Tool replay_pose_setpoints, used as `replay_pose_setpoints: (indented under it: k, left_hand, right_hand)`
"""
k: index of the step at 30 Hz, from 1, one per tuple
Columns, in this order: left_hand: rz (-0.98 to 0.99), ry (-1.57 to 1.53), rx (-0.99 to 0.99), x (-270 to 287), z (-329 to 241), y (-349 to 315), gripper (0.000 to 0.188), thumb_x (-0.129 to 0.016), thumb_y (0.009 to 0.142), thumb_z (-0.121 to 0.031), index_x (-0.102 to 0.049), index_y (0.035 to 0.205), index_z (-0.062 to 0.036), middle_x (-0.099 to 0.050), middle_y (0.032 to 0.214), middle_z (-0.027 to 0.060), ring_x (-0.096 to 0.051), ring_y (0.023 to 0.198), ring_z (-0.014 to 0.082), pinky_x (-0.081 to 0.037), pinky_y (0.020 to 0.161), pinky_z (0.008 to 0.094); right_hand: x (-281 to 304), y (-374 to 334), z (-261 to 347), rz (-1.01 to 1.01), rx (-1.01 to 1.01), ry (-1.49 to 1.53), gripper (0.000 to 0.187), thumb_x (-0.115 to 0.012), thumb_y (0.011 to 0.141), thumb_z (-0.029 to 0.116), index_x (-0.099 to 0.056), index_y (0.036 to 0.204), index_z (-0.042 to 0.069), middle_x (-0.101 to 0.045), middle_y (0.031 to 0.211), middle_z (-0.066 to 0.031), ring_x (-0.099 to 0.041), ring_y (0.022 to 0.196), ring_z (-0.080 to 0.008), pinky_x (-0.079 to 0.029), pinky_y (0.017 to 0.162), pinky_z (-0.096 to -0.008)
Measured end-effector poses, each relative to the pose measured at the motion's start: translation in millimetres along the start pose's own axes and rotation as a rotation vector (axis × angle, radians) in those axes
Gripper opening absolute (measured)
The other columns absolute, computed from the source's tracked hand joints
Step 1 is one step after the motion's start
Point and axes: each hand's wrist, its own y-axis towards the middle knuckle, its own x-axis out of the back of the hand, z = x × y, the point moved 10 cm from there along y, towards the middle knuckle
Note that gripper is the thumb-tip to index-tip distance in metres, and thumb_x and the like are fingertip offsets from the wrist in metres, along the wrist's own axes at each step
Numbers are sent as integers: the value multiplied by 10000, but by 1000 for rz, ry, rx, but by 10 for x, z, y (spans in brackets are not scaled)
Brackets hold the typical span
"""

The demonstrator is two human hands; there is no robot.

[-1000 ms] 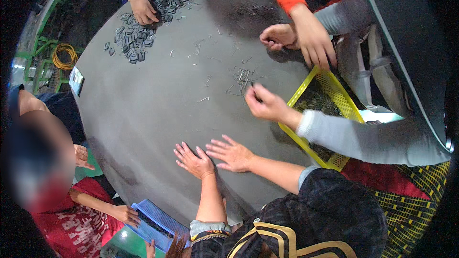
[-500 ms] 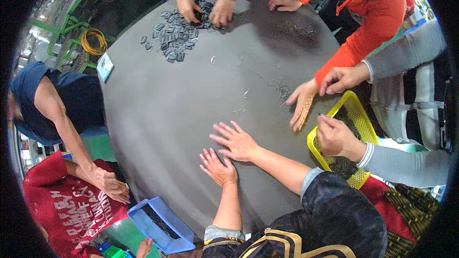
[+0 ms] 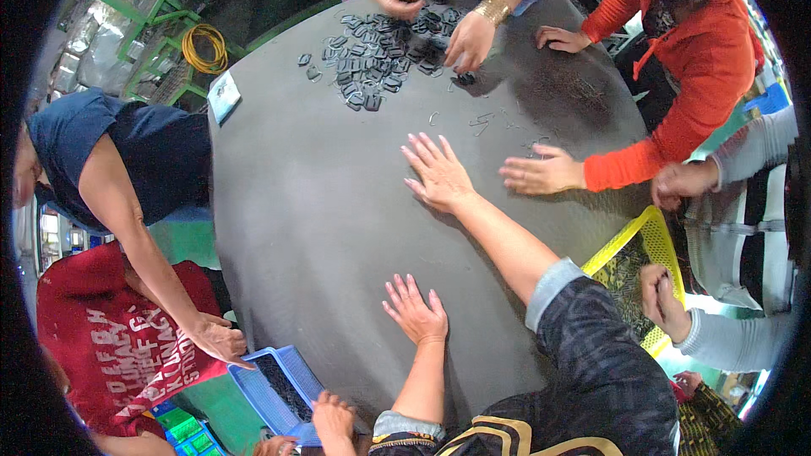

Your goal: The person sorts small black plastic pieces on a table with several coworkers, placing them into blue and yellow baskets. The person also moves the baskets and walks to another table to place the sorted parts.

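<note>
Left hand (image 3: pixel 416 314) and right hand (image 3: pixel 439 177) palms down, fingers spread, nothing seen held; any right-hand slide toward one o'clock could scatter loose wire pieces (image 3: pixel 481 122).

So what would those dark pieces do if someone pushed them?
The dark pieces look small, so each is probably light. They lie loose, so they would likely spread apart. Their flattish, blocky shapes suggest sliding over the table rather than rolling.

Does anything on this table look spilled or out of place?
Possibly: a few thin bent wires lie loosely scattered beyond the wearer's right hand, and two small dark pieces sit apart from the main pile. Nothing looks clearly damaged.
</note>
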Motion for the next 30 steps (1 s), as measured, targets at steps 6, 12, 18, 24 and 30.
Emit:
replay_pose_setpoints:
  k: [6, 12, 18, 24, 30]
  left_hand:
    - [-46, -11, -31, 4, -6, 10, 618, -556, 864, -276, -376, 1419, -70, -287, 1526, 143, -186, 1431, 351, -103, 1136, 573]
    - [-58, -1, -26, -38, 51, -6, 603, -560, 868, -290, -394, 1408, -79, -263, 1535, 125, -180, 1435, 344, -124, 1130, 585]
    - [-72, -9, -28, 50, -28, -38, 604, -575, 857, -258, -393, 1404, -80, -301, 1518, 144, -204, 1426, 346, -122, 1130, 581]
    - [-83, -30, -21, 55, -73, -34, 605, -576, 856, -260, -394, 1404, -78, -298, 1518, 146, -209, 1425, 339, -118, 1132, 580]
    - [-33, -24, 18, 40, -17, -45, 620, -570, 849, -320, -401, 1409, -114, -303, 1521, 114, -186, 1438, 304, -108, 1147, 549]
  right_hand:
    - [-107, 350, -242, -14, -102, -215, 658, -378, 952, 490, -252, 1490, 132, -169, 1572, -83, -95, 1461, -228, -36, 1171, -500]
    - [133, -248, -302, -113, -181, -119, 668, -433, 936, 474, -265, 1486, 134, -181, 1559, -139, -136, 1450, -267, -70, 1156, -524]
    - [293, -1469, -540, -97, -475, -109, 686, -496, 917, 434, -287, 1469, 85, -199, 1532, -211, -177, 1423, -363, -108, 1120, -597]
    - [126, -2271, -11, 94, -425, 12, 687, -505, 908, 433, -299, 1459, 80, -203, 1528, -218, -181, 1418, -377, -106, 1113, -611]
    - [93, -3057, 304, 299, -373, 95, 733, -576, 868, 398, -280, 1467, 94, -182, 1536, -217, -133, 1433, -377, -77, 1124, -607]
